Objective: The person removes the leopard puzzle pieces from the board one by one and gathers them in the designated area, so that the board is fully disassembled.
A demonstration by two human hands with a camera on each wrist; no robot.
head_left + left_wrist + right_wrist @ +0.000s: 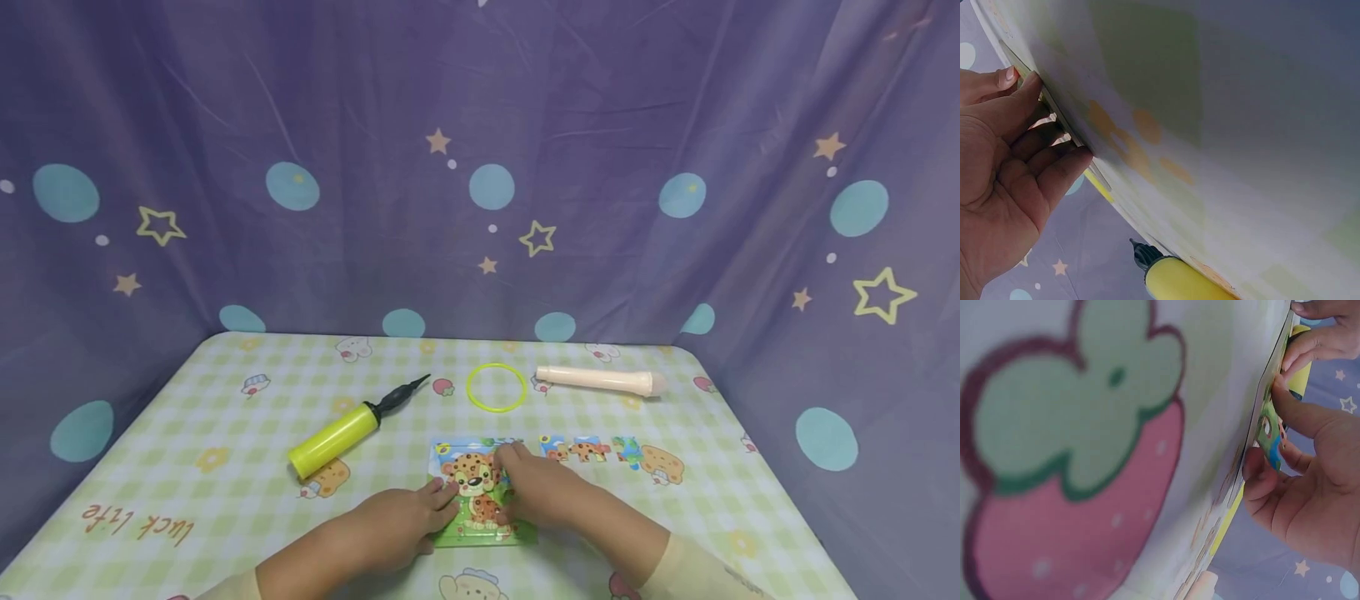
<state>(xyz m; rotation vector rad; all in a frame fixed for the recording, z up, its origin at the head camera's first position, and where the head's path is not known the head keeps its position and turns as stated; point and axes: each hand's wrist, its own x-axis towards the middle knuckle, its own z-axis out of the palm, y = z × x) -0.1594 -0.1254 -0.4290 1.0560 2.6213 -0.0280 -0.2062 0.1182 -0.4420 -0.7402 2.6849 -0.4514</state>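
Observation:
A jigsaw puzzle board point(480, 537) with a spotted cub picture lies near the front of the table. My left hand point(397, 525) rests at its left side, the fingertips touching the edge and reaching onto the picture. In the left wrist view, that hand point(1016, 156) has its fingers loosely bent along the board's side. Over the board's right part is my right hand point(546, 487), which hides that area in the head view. The right wrist view shows the right hand point(1316, 469) pinching a green and blue puzzle piece point(1269, 437) at the board.
Several loose puzzle pieces point(588, 450) lie in a row right of the board. A yellow hand pump point(337, 437) with a black nozzle lies to the left. Behind the board are a yellow ring point(470, 399) and a pale tube-shaped stick point(596, 379). A purple curtain point(390, 100) surrounds the table.

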